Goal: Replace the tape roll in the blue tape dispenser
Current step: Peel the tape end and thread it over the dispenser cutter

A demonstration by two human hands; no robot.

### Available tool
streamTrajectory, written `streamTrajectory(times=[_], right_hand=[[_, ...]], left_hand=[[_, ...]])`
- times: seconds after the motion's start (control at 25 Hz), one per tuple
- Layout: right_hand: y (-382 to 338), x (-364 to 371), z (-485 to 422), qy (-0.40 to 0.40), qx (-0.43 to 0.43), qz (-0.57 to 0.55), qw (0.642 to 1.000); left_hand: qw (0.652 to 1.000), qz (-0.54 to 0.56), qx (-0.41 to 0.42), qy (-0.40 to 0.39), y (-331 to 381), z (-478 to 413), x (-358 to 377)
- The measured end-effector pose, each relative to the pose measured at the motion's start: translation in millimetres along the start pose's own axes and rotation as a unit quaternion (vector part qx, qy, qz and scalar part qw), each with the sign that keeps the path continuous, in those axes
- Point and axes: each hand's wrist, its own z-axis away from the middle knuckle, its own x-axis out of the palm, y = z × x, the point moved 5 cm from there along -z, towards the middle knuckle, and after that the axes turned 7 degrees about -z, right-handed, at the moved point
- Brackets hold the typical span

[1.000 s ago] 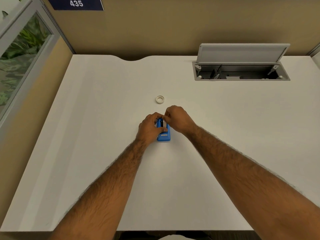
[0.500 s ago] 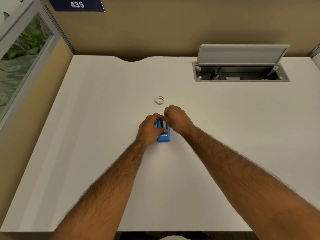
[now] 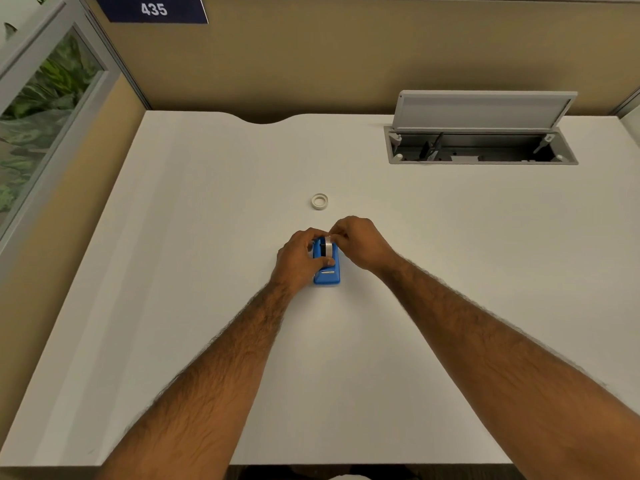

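The blue tape dispenser (image 3: pixel 327 273) stands on the white desk (image 3: pixel 207 271) near its middle. My left hand (image 3: pixel 300 256) wraps around the dispenser's left side, thumb across its top. My right hand (image 3: pixel 360 242) reaches in from the right, its fingertips pinching the tape roll (image 3: pixel 327 247) that sits in the dispenser's slot. A second small white tape ring (image 3: pixel 319 201) lies flat on the desk a short way beyond both hands. The back end of the dispenser is hidden by my fingers.
An open cable hatch (image 3: pixel 481 147) with a raised grey lid sits in the desk's far right. A tan partition wall runs behind the desk, with a window and a "435" sign (image 3: pixel 152 9) at the far left.
Both hands stay on the dispenser. The right fingertips have shifted slightly at the top of the roll, and more of the pale roll shows in the slot.
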Motion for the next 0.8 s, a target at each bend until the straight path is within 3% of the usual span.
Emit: streamTrajectory(times=[0.4, 0.8], right_hand=[[-3, 3, 3, 0.022, 0.007, 0.012, 1.0], [-28, 3, 2, -0.004, -0.088, 0.188, 0.978]], left_hand=[[0.998, 0.068, -0.003, -0.014, -7, 10, -4], [0.999, 0.053, -0.006, -0.004, -11, 5, -1]])
